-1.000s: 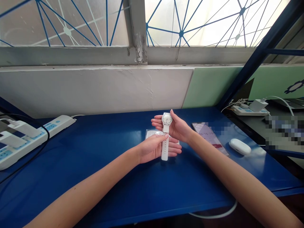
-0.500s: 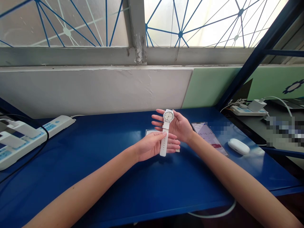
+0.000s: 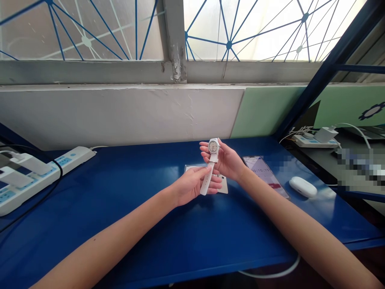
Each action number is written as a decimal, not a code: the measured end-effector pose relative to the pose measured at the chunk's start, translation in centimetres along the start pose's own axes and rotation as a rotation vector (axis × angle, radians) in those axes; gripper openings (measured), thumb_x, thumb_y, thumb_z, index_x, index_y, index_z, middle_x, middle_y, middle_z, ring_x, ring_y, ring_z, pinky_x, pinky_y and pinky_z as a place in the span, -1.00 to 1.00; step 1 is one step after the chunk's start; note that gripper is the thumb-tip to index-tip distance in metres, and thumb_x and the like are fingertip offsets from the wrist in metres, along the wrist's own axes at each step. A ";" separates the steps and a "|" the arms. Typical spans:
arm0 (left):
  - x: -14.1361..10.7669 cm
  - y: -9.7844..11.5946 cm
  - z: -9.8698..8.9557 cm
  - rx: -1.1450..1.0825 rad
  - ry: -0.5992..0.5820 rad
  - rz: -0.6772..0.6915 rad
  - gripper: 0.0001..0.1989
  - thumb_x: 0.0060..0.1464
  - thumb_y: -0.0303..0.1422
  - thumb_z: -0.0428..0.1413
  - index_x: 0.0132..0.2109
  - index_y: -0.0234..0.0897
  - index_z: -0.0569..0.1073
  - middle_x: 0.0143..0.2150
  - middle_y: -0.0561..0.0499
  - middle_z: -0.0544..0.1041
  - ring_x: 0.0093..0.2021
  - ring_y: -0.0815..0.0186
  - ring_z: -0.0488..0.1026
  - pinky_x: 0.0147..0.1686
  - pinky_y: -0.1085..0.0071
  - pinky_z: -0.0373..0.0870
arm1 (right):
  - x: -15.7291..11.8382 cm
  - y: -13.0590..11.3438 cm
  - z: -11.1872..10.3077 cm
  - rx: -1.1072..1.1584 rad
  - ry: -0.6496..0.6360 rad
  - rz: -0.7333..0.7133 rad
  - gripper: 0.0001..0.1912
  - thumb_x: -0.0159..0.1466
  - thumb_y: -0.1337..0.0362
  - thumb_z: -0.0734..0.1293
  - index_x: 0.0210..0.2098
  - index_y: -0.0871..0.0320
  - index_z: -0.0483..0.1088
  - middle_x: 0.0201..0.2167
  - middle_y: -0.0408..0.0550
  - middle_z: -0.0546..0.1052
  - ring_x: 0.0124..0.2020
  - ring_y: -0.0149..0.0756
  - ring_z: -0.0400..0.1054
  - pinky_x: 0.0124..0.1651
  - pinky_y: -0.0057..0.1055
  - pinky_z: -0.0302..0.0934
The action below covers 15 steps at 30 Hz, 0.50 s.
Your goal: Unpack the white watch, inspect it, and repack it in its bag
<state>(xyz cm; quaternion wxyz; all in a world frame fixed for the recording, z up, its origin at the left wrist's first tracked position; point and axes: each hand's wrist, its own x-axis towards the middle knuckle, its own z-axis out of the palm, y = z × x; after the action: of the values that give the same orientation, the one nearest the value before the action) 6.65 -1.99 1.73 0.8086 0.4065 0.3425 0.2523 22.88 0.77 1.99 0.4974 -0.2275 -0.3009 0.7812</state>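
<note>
A white wristwatch [image 3: 213,147] with a round dial is held above the blue desk [image 3: 144,241], its dial facing me and its strap slanting down to the left. My left hand [image 3: 192,184] pinches the holed part of the strap between thumb and fingers. At the dial end, my right hand [image 3: 230,160] grips the watch, thumb at the case's right edge and fingers behind it. Beneath the hands lies a pale flat item [image 3: 223,185], mostly covered, so its kind is unclear.
Right of my hands lie a phone [image 3: 266,176] showing a timer and a white rounded case [image 3: 302,187]. A white power strip [image 3: 75,154] with plugged-in adapters and a black cable [image 3: 55,186] occupies the left. Behind the desk is a wall [image 3: 120,116].
The strap's lower end has swung left, tilting the watch more. My right hand's fingers have curled closer around the dial end. More of the pale flat item shows.
</note>
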 end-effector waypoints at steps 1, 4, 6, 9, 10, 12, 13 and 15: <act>0.0 0.0 0.0 -0.014 -0.002 0.011 -0.74 0.28 -0.30 0.04 -0.17 -0.46 0.49 -0.31 -0.17 0.56 -0.37 0.30 0.55 -0.35 0.42 0.51 | 0.1 0.0 0.0 -0.010 0.041 -0.020 -0.55 0.44 0.15 0.04 -0.08 0.31 0.44 -0.29 0.00 0.62 -0.34 -0.39 0.51 -0.20 -0.51 0.40; 0.0 -0.2 -0.1 -0.044 -0.058 0.044 -0.75 0.24 -0.29 0.10 -0.11 -0.44 0.47 -0.28 -0.16 0.56 -0.37 0.31 0.55 -0.28 0.37 0.50 | 0.4 0.1 -0.1 -0.064 0.159 -0.091 -0.65 0.40 0.16 0.17 -0.18 0.29 0.47 -0.34 -0.03 0.61 -0.41 -0.44 0.50 -0.33 -0.58 0.41; -0.2 -0.4 -0.1 -0.044 -0.145 0.037 -0.74 0.22 -0.31 0.13 -0.06 -0.44 0.47 -0.23 -0.18 0.55 -0.33 0.28 0.56 -0.22 0.32 0.49 | 0.6 0.2 -0.2 -0.092 0.211 -0.128 -0.71 0.36 0.15 0.25 -0.25 0.25 0.48 -0.38 -0.05 0.61 -0.43 -0.45 0.49 -0.38 -0.60 0.40; -0.4 -0.6 0.0 -0.061 -0.291 0.002 -0.70 0.22 -0.30 0.12 -0.01 -0.45 0.45 -0.17 -0.24 0.55 -0.22 0.17 0.57 -0.15 0.24 0.46 | 0.7 0.4 -0.4 -0.130 0.228 -0.154 -0.77 0.30 0.16 0.33 -0.34 0.20 0.47 -0.45 -0.08 0.59 -0.45 -0.45 0.48 -0.40 -0.60 0.39; -0.4 -0.6 -0.1 -0.071 -0.325 -0.003 -0.70 0.23 -0.30 0.10 0.00 -0.46 0.45 -0.15 -0.26 0.54 -0.20 0.14 0.56 -0.13 0.21 0.45 | 0.7 0.4 -0.4 -0.147 0.217 -0.156 -0.79 0.29 0.17 0.34 -0.35 0.20 0.48 -0.45 -0.08 0.59 -0.45 -0.44 0.47 -0.40 -0.59 0.39; -0.4 -0.8 -0.2 -0.089 -0.356 -0.005 -0.71 0.25 -0.33 0.07 0.01 -0.47 0.45 -0.13 -0.29 0.55 -0.18 0.10 0.56 -0.11 0.18 0.44 | 0.4 0.4 -0.2 -0.171 0.171 -0.147 -0.79 0.30 0.18 0.31 -0.29 0.20 0.49 -0.41 -0.07 0.60 -0.43 -0.42 0.48 -0.36 -0.56 0.40; -0.3 -0.8 -0.2 -0.089 -0.356 -0.009 -0.72 0.25 -0.35 0.06 0.01 -0.49 0.45 -0.12 -0.31 0.55 -0.17 0.09 0.57 -0.10 0.18 0.43 | 0.3 0.4 -0.1 -0.173 0.134 -0.132 -0.77 0.32 0.17 0.28 -0.24 0.20 0.49 -0.36 -0.06 0.60 -0.39 -0.40 0.49 -0.31 -0.53 0.41; -0.2 -0.8 -0.4 -0.082 -0.340 -0.020 -0.73 0.26 -0.39 0.03 0.00 -0.51 0.45 -0.09 -0.35 0.54 -0.12 0.06 0.56 -0.08 0.17 0.42 | -0.1 0.3 0.2 -0.160 0.035 -0.087 -0.69 0.37 0.13 0.20 -0.13 0.20 0.48 -0.24 -0.02 0.61 -0.27 -0.33 0.51 -0.15 -0.42 0.41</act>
<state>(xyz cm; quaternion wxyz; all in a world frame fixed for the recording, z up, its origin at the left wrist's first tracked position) 6.32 -2.36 0.90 0.8732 0.4066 0.1942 0.1855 22.59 0.55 1.95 0.5163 -0.2669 -0.3632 0.7282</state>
